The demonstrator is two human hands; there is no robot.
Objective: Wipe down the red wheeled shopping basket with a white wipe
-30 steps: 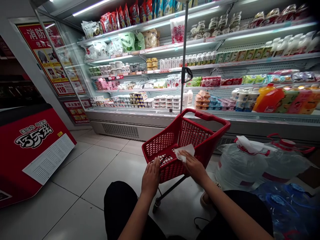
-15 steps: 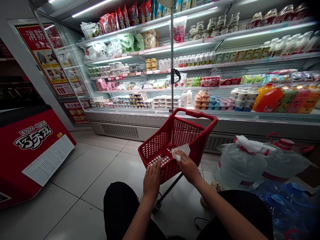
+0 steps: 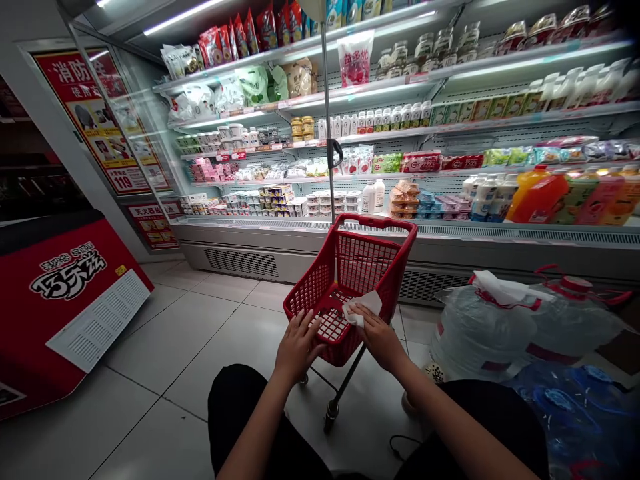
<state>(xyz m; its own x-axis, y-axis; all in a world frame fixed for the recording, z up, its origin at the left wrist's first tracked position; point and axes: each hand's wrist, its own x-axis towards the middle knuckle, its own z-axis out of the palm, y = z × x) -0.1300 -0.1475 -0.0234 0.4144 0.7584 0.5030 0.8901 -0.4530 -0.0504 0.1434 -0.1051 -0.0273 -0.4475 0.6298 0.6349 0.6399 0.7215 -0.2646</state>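
Note:
A red plastic shopping cart [image 3: 367,267] with latticed basket walls stands on wheels in front of me. My right hand [image 3: 375,333] presses a white wipe [image 3: 369,303] over the basket's near right rim, fingers closed on the cloth. Part of the wipe sticks out past the fingertips. By the basket's near left edge is my left hand [image 3: 299,343], its fingers spread and nothing in them. Whether its fingertips touch the rim I cannot tell.
A refrigerated display [image 3: 270,247] with stocked shelves runs behind the cart. A red freezer [image 3: 120,247] stands at the left. Bagged water jugs [image 3: 480,327] and blue-capped bottles [image 3: 560,407] sit at the right. A black cable [image 3: 405,440] lies on the tiled floor [image 3: 190,347].
The cart has turned, its handle swinging left and its wheels shifting right. My left hand has moved slightly left and spread its fingers. My right hand stays on the rim with the wipe.

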